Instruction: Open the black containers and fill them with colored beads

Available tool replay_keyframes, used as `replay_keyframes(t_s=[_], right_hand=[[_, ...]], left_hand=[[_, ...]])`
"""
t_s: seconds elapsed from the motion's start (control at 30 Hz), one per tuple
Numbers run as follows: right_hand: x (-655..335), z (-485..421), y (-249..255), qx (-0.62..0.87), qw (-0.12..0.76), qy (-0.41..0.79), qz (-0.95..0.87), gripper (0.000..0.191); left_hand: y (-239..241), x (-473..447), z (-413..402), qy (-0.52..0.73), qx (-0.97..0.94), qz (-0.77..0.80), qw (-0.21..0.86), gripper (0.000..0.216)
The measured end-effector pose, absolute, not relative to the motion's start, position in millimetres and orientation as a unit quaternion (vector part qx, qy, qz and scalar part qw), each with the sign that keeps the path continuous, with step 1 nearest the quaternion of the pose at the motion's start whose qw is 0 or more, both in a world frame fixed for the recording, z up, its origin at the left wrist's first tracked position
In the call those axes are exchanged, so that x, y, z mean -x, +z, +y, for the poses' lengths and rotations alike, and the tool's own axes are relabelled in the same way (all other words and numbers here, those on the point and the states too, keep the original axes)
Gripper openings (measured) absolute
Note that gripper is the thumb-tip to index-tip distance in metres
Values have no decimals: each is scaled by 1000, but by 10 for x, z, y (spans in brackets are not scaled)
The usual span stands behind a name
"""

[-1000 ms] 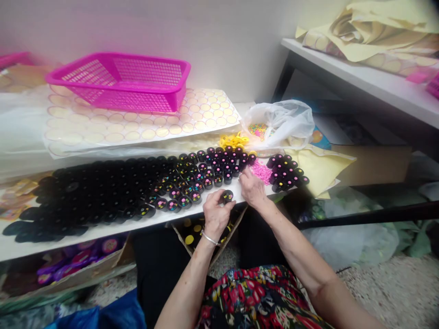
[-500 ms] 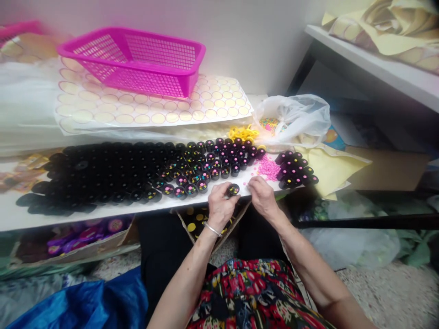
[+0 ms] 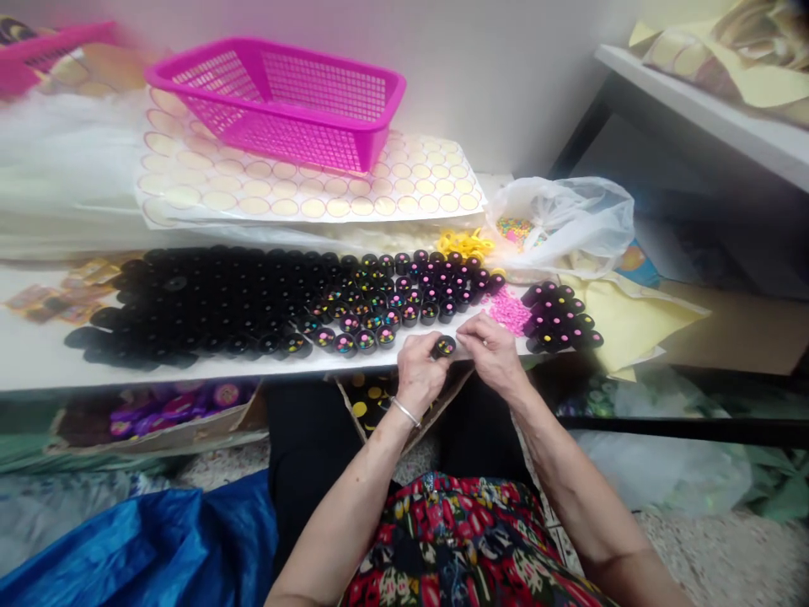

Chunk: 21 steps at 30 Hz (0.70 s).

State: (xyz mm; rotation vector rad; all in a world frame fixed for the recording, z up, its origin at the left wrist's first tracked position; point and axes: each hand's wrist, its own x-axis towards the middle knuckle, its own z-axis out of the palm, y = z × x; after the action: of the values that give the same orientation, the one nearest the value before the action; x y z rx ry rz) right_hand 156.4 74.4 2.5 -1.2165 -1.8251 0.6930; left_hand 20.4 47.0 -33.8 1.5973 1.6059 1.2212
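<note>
At the white table (image 3: 38, 364) bearing a pink basket (image 3: 284, 101) and rows of caps (image 3: 221, 299), the left hand (image 3: 418, 377) clasps one black cap (image 3: 445, 346), the right hand (image 3: 498, 358) pinched closed beside it.

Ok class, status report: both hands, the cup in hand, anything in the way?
Left hand grips small black cup at table edge. Right hand pinched beside its top. Rows of cups behind, pink beads right; nothing blocking.
</note>
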Motion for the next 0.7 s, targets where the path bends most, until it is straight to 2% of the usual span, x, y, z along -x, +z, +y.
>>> replay_keyframes(t_s=[0.13,0.37,0.6,0.7], right_hand=[[-1510,719,87,446,394,307,-743,11],[-1501,742,4,440,333,208,-807,18],[-1431,719,183,417,201,94,-882,28],[-1417,719,229,406,184,99,-890,31]], left_hand=[[-320,-199,462,453,-604,593,280,17],[-302,-197,462,452,-611,586,280,14],[-285,-184,470,451,-614,585,277,11],[-277,-177,469,453,-613,585,276,10]])
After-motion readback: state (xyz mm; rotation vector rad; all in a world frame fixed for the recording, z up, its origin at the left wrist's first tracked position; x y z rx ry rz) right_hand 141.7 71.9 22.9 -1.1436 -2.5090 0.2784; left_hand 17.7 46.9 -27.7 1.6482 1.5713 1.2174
